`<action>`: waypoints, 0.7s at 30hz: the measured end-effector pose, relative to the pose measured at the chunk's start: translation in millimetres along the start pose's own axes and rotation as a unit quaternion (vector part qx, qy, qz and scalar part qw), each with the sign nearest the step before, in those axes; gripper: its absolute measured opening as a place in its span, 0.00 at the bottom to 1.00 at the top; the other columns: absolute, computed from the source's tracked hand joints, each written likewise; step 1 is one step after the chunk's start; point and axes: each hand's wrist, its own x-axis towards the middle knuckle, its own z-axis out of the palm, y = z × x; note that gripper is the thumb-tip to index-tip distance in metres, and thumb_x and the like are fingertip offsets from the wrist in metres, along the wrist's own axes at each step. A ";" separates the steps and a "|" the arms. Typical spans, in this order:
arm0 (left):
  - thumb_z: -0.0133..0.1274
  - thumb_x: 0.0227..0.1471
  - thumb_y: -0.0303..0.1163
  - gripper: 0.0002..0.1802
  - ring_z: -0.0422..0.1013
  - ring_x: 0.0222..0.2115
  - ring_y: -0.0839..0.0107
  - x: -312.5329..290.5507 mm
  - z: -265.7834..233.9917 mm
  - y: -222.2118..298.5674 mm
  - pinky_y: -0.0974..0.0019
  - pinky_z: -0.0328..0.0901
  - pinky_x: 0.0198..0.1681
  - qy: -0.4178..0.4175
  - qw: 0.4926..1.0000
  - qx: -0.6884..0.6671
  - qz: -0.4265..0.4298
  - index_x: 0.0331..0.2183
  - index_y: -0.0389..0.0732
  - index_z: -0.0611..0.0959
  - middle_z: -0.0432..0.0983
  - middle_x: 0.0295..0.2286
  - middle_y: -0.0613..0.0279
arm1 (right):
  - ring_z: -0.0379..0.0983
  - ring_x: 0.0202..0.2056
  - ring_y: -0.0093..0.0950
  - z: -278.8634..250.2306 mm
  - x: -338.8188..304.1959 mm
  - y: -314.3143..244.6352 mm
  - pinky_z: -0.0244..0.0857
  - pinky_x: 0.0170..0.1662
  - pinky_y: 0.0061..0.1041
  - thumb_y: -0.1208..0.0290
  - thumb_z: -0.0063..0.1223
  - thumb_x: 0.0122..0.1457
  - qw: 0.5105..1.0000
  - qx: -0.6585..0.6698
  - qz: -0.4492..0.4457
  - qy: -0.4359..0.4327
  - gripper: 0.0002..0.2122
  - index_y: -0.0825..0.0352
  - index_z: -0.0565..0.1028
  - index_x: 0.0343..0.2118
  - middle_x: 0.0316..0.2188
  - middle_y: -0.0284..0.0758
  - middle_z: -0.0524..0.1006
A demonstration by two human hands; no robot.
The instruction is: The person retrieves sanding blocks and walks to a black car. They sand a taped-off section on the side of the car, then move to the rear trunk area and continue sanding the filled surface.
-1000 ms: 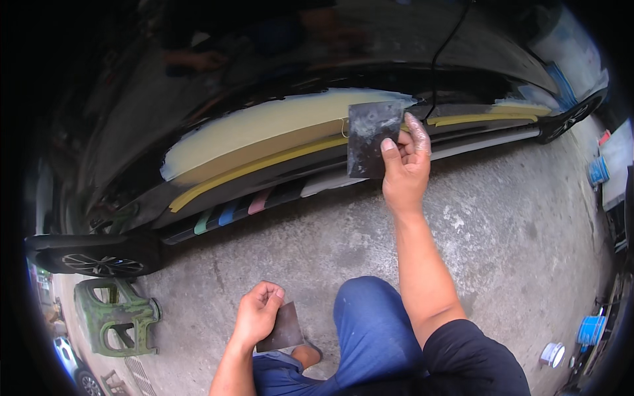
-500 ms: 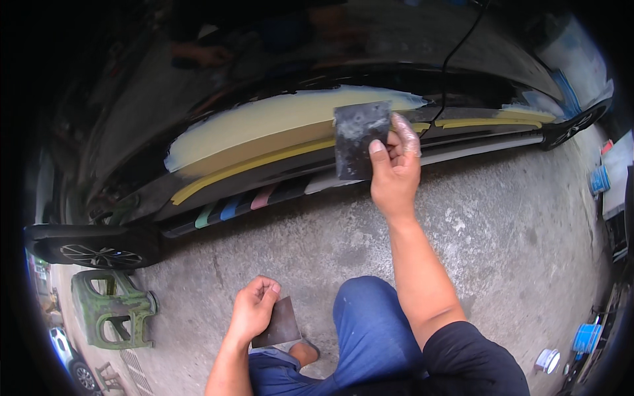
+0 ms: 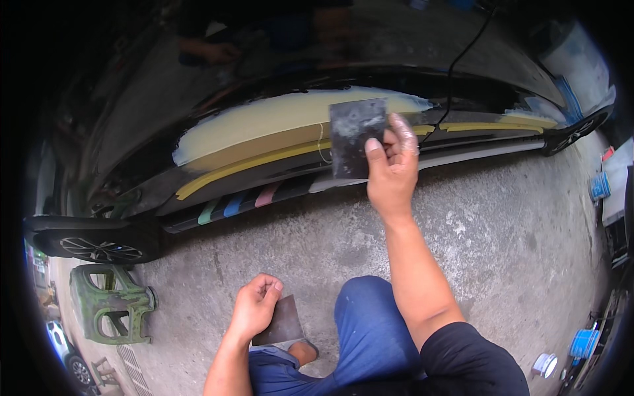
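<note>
My right hand (image 3: 395, 165) is closed on a dark, flat square plate (image 3: 356, 148), thumb across its front. Pale smears cover the plate, and whitish residue coats a finger. It stands in front of the black car's side, overlapping a long beige patch of filler (image 3: 264, 129); whether it touches is hard to tell. A thin, pale curved line (image 3: 321, 142) shows just left of the plate. Low down, near my knee, my left hand (image 3: 256, 307) pinches a second dark square plate (image 3: 281, 321). Yellow masking tape (image 3: 244, 166) runs beneath the patch.
Green, blue and pink strips (image 3: 232, 206) mark the sill below. At the left are the car wheel (image 3: 102, 249) and a worn green stool (image 3: 112, 303). A blue can (image 3: 585, 343) and a white tub (image 3: 545, 364) stand on the concrete floor (image 3: 475, 224) at the lower right.
My right hand and its plate have shifted slightly left, and the thin pale line now shows beside the plate. My left hand has barely moved. The view has shifted a little.
</note>
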 end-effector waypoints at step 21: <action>0.52 0.55 0.31 0.09 0.68 0.23 0.79 -5.8 -9.7 1.4 0.72 0.64 0.27 0.020 0.999 0.020 0.018 0.33 0.34 0.78 0.75 0.21 0.63 | 0.71 0.40 0.21 28.9 -16.3 7.5 0.67 0.45 0.22 0.78 0.50 0.59 1.000 0.003 -0.001 -0.026 0.22 0.68 0.61 0.57 0.41 0.38 0.74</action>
